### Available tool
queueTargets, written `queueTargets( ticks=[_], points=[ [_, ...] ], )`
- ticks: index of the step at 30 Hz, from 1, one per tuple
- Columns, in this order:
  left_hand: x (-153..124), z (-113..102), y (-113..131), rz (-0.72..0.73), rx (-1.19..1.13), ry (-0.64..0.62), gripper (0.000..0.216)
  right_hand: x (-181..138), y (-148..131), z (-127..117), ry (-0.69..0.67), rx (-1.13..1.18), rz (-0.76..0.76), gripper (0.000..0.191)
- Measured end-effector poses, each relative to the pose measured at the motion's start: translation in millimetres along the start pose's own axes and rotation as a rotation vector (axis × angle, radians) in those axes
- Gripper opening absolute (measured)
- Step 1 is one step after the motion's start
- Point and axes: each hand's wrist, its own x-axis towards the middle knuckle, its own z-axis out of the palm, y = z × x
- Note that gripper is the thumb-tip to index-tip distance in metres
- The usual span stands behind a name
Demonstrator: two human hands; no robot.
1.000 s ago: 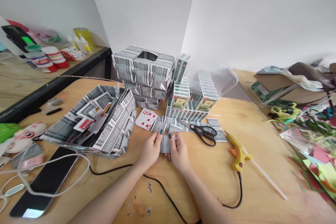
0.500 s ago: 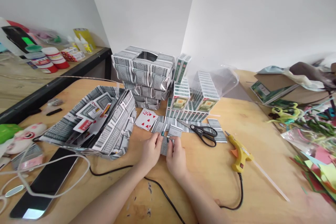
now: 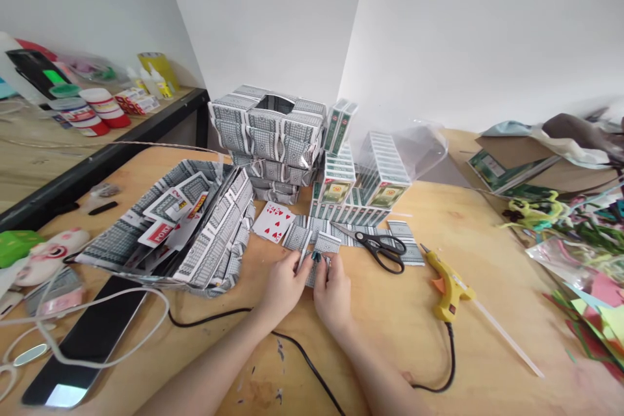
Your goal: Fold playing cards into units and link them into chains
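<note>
Both of my hands meet over one grey-backed playing card (image 3: 311,269) lying on the wooden table (image 3: 487,240). My left hand (image 3: 283,286) pinches its left side and my right hand (image 3: 333,290) presses its right side, fingers closed on it. Just beyond the fingertips lie several loose face-down cards (image 3: 312,239) and a face-up red hearts card (image 3: 273,221). Black scissors (image 3: 379,244) rest to the right of them.
A yellow glue gun (image 3: 448,283) with a black cord lies at the right. A woven card basket (image 3: 185,227) sits at the left, a card box (image 3: 270,136) and stacked card packs (image 3: 361,185) behind. A dark tablet (image 3: 82,338) and craft scraps (image 3: 585,260) flank the table.
The card between my hands has been folded narrower and my hands have drawn closer together over it. Nothing else has moved.
</note>
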Motion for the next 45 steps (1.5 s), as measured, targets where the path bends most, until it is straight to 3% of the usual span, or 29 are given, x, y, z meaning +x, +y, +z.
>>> queueTargets(
  ticks=[7,19,29,34,40,45],
  points=[
    [-3,0,1,0.063,-0.067,-0.129,0.034,8,9,-3,0.07,0.067,0.069,0.021],
    [-4,1,0,0.09,0.036,-0.156,0.031,8,11,-4,0.107,0.119,0.058,0.027],
    [-3,1,1,0.1,0.08,-0.175,0.037,17,11,-9,0.111,0.339,0.088,0.034],
    [-2,-4,-5,0.147,0.173,-0.04,0.033,27,9,-15,0.094,0.575,0.255,0.045],
    [13,-22,-10,0.326,0.386,0.279,0.01,33,15,-17,0.069,0.685,0.208,0.071],
    [24,-21,-24,0.33,0.533,0.325,0.034,30,16,-15,0.019,0.658,0.163,0.063]
  ],
)
